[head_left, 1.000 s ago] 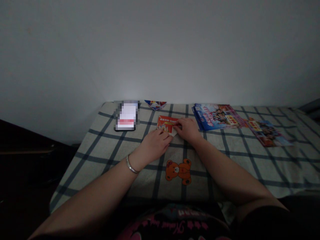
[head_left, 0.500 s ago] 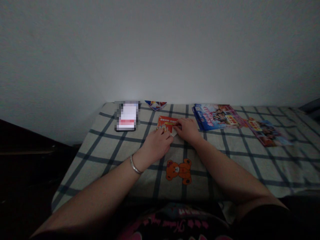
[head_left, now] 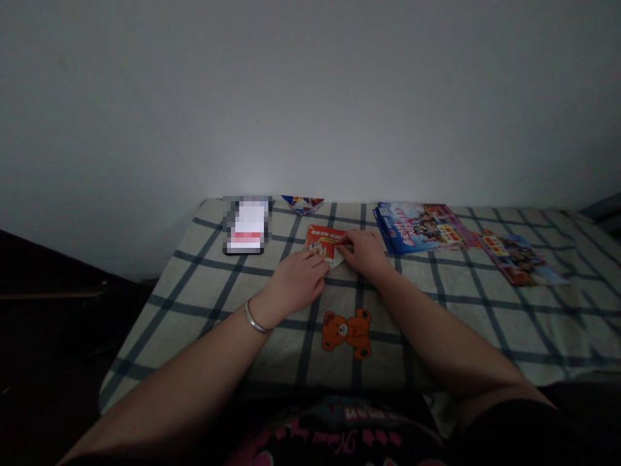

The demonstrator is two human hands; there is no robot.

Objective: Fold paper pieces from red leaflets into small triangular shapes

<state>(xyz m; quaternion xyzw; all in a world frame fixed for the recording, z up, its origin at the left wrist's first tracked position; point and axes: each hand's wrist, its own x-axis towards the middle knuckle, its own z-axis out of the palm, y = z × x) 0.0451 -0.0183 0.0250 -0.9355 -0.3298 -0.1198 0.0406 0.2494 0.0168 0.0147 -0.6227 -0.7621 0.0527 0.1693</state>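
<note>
A red printed paper sheet (head_left: pixel 324 238), with pale lettering along its far edge, lies flat on the checked cloth between my hands. My left hand (head_left: pixel 299 279), a silver bangle at its wrist, bends its fingers over the sheet's near left edge. At the sheet's right side, my right hand (head_left: pixel 365 254) pinches the edge between thumb and fingers. A whitish corner of the paper shows between the two hands. My fingers hide the near and right parts of the sheet.
The checked tablecloth (head_left: pixel 233 330) bears a printed orange bear (head_left: pixel 346 333). A lit phone (head_left: pixel 246 226) lies at left, near a folded paper triangle (head_left: pixel 303 204). Stacked leaflets (head_left: pixel 420 226) and another leaflet (head_left: pixel 521 257) lie at right. A wall (head_left: pixel 310 103) borders the far edge.
My left hand has slid slightly left and toward me, uncovering more of the red paper. My right hand stays at the right edge, almost unmoved.
</note>
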